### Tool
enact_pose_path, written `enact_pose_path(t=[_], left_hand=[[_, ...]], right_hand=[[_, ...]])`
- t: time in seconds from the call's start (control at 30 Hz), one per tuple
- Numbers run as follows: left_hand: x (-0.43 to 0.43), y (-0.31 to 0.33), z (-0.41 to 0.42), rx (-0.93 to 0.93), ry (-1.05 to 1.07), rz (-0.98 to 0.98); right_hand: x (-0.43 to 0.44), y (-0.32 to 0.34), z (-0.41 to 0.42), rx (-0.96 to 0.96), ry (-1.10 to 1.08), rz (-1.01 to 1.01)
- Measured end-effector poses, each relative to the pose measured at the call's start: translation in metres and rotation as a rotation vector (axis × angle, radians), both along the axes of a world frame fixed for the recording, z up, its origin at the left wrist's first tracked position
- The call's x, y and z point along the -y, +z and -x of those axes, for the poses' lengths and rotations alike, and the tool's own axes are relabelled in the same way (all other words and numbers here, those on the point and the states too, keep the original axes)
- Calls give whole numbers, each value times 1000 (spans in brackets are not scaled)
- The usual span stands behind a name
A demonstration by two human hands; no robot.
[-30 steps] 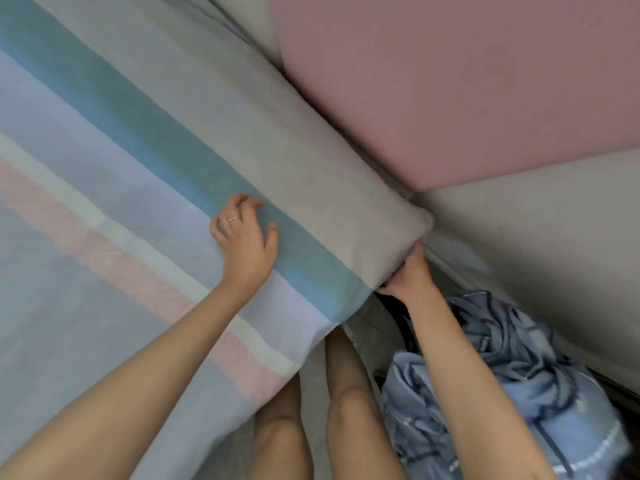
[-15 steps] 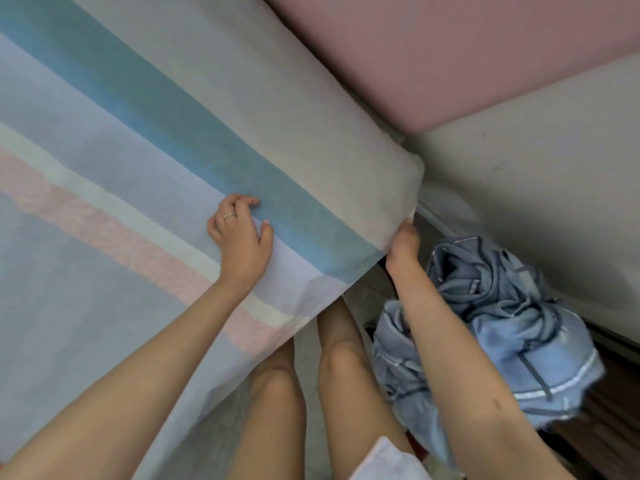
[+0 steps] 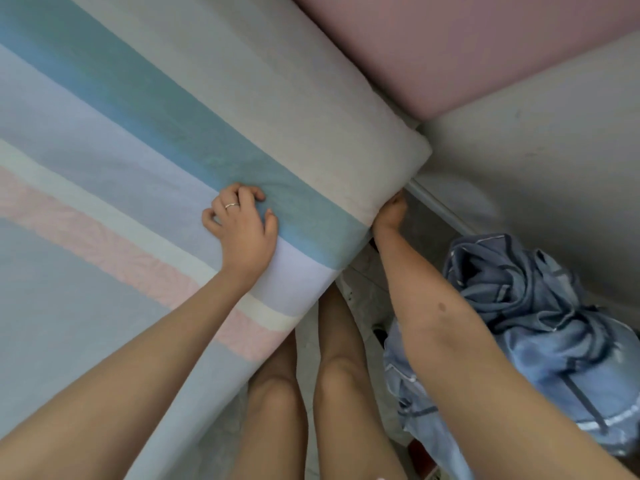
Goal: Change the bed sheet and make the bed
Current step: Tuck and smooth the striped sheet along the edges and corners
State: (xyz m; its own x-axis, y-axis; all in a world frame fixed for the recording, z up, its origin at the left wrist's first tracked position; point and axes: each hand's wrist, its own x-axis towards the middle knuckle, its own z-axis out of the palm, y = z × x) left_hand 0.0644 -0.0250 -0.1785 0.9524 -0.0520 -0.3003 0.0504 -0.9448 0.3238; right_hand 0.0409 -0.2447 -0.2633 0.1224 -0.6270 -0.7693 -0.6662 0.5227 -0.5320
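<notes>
Centre frame, my left hand point(image 3: 242, 230) keeps its grip curled into the striped sheet point(image 3: 173, 116); my right hand point(image 3: 389, 213) has moved up against the mattress corner point(image 3: 408, 150), grip hidden, I cannot tell; corner tuck looks nearly done

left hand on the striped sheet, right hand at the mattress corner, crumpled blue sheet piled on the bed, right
No: the head view shows the crumpled blue sheet piled beside the bed, not on it; the rest holds.
</notes>
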Motion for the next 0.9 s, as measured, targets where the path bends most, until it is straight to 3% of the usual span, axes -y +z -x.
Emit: enact_pose_path(t=[0.1,0.2,0.27,0.33,0.43,0.5,0.67,0.8,0.9], left_hand=[[6,5,2,-19,57,29],[17,19,9,-30,158,113],[27,32,20,0,189,214],[37,44,36,-12,165,439],[59,56,63,-322,287,827],[75,57,79,-481,444,923],[89,51,90,-570,785,921],[73,54,80,-485,757,946],[53,56,63,-378,675,946]], right_hand=[[8,18,1,-57,-46,-125],[27,49,7,-147,-41,-39],[36,70,5,-35,-63,-159],[39,86,-12,86,66,-339],[34,97,-42,123,277,-397],[38,82,-47,166,273,-360],[43,84,-32,237,258,-253],[54,102,-33,335,320,-434],[53,101,-38,308,259,-429]])
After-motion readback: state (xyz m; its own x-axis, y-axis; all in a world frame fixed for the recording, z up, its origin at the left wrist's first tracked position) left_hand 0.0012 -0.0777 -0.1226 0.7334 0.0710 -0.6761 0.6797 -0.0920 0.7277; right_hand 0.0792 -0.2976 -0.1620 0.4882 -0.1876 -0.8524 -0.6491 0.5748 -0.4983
